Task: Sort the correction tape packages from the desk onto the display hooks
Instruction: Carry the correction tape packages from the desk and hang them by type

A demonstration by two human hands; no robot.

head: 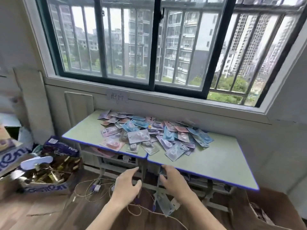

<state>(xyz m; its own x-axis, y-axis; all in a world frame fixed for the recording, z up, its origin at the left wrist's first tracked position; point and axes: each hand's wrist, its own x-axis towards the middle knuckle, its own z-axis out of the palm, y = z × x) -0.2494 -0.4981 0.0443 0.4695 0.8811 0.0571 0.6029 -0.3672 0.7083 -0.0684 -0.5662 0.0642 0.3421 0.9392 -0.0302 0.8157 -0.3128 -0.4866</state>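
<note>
While the head view shows no display hooks anywhere, progress reads as near zero: the correction tape packages (149, 135) are all in one loose heap on the desk (221, 160), centre of frame, spilling from under the window (149, 47) sill down toward the near blue edge. None looks hung or separated by colour; pink, blue and lilac cards are mixed and overlapping. So, my read: pick, sort and hang is all left to do. Orientation is random. Each card is a flat rectangle lying face up or tilted on its neighbours, long axes fanning every way; the pale card near the front right of the heap runs diagonally, lower left to upper right, and the pink one at the front left lies roughly along the desk edge. Which end carries the hang hole I cannot tell at this blur. Left hand (127, 185) is lower centre, below the desk edge, fingers spread and slightly curled, holding nothing that I can see. Right hand (174, 180) is just beside it, lower centre right, fingers curled; something bluish shows at its fingertips but whether it is pinched I cannot tell. String (137, 209) and a blurred card (164, 205) hang or lie below the wrists. Open box (46, 173) of clutter sits lower left on the floor.
</note>
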